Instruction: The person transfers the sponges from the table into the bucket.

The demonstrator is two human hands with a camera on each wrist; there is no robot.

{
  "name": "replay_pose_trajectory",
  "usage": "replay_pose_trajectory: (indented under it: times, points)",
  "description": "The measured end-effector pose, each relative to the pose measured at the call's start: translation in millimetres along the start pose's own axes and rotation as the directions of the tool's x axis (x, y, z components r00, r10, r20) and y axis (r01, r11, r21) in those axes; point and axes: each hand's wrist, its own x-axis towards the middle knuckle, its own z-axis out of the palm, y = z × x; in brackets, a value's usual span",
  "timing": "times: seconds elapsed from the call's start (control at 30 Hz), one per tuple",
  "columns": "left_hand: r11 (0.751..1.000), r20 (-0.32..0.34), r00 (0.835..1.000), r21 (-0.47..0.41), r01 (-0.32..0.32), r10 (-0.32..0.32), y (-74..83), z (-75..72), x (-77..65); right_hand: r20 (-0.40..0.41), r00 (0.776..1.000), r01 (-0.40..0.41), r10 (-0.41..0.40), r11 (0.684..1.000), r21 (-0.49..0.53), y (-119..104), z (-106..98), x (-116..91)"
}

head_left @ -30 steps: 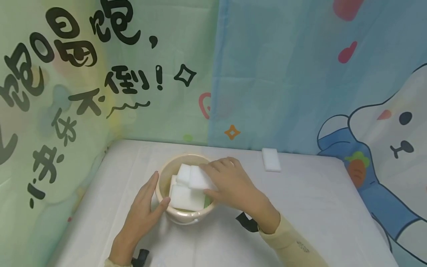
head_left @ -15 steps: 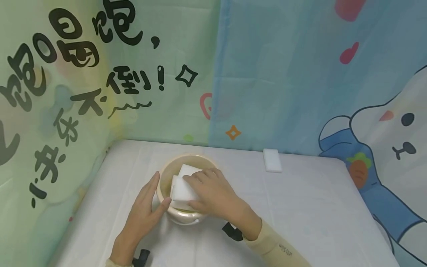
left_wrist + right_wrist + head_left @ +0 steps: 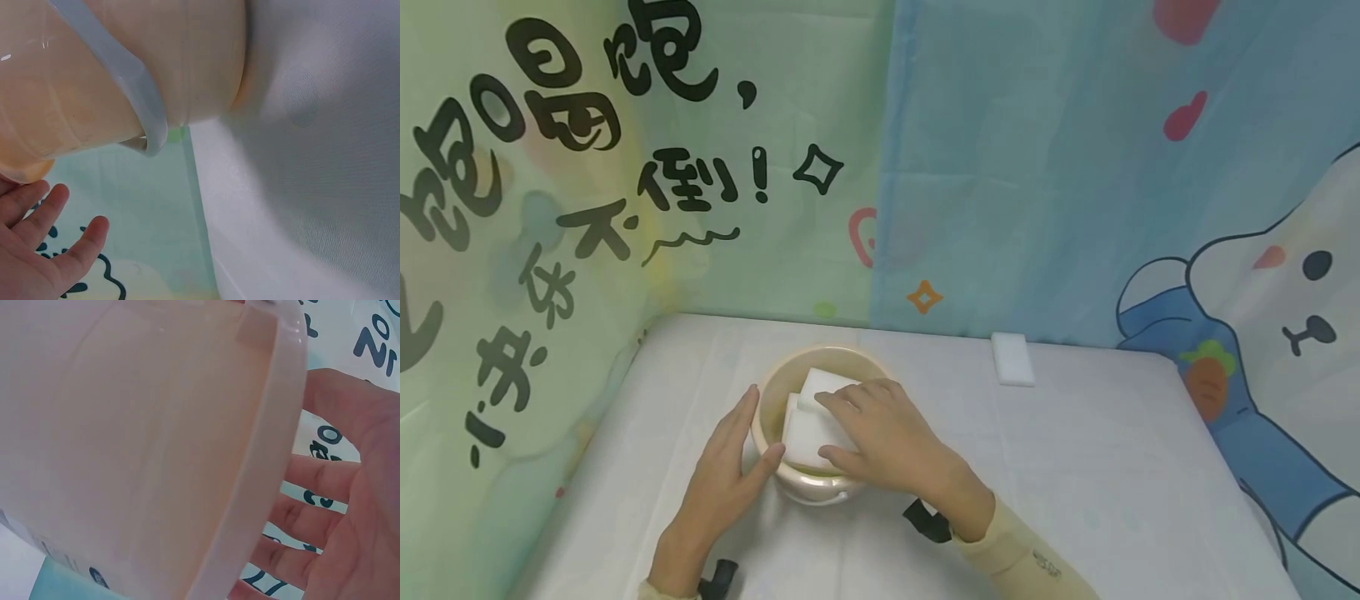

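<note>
A cream plastic bucket [image 3: 816, 487] stands on the white table, with several white sponge blocks [image 3: 808, 437] lying inside it. My left hand [image 3: 718, 475] is at the bucket's left side, fingers straight, thumb at the front rim and fingertips at the left rim. Over the bucket's right side reaches my right hand [image 3: 887, 433], its fingers spread above the blocks. The thumb and index finger stand apart with white block showing between them. In the right wrist view, the bucket wall [image 3: 156, 450] hides those fingertips. A grey handle [image 3: 119, 62] hangs along the bucket in the left wrist view.
One more white block [image 3: 1012, 360] lies at the table's back edge, right of the bucket. Behind the table [image 3: 1075, 467] hangs a printed cloth backdrop [image 3: 1015, 183]. Black straps [image 3: 928, 521] show at both wrists.
My right hand has moved left and down over the bucket with a white block, which now lies lower among the others with the fingers loosened. My left hand has stayed at the rim.
</note>
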Motion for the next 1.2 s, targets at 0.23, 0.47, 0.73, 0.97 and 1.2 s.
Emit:
replay_pose_trajectory:
  times: [0.23,0.47,0.73,0.97,1.2]
  points:
    - [1.0,0.002,1.0,-0.002,0.003,-0.003,-0.4,0.4,-0.1,0.027,0.999,0.032,-0.033,0.999,0.04,-0.5,-1.8,-1.0]
    - [1.0,-0.001,1.0,0.001,0.0,0.0,-1.1,1.0,0.2,0.032,0.999,0.032,-0.033,0.999,0.027,1.8,-1.4,-3.1]
    - [1.0,0.004,1.0,0.011,0.007,-0.008,0.0,0.5,0.1,0.05,0.994,-0.1,0.097,0.993,0.06,23.7,-11.9,-11.6]
    - [1.0,0.001,1.0,0.003,0.004,-0.004,-0.5,0.3,0.3,0.015,0.984,-0.18,0.179,0.98,0.088,56.5,-20.3,-24.5]
    - [1.0,0.003,1.0,-0.012,0.0,0.0,0.4,-0.1,0.3,0.044,0.94,-0.341,0.338,0.934,0.108,97.9,-16.0,-35.1]
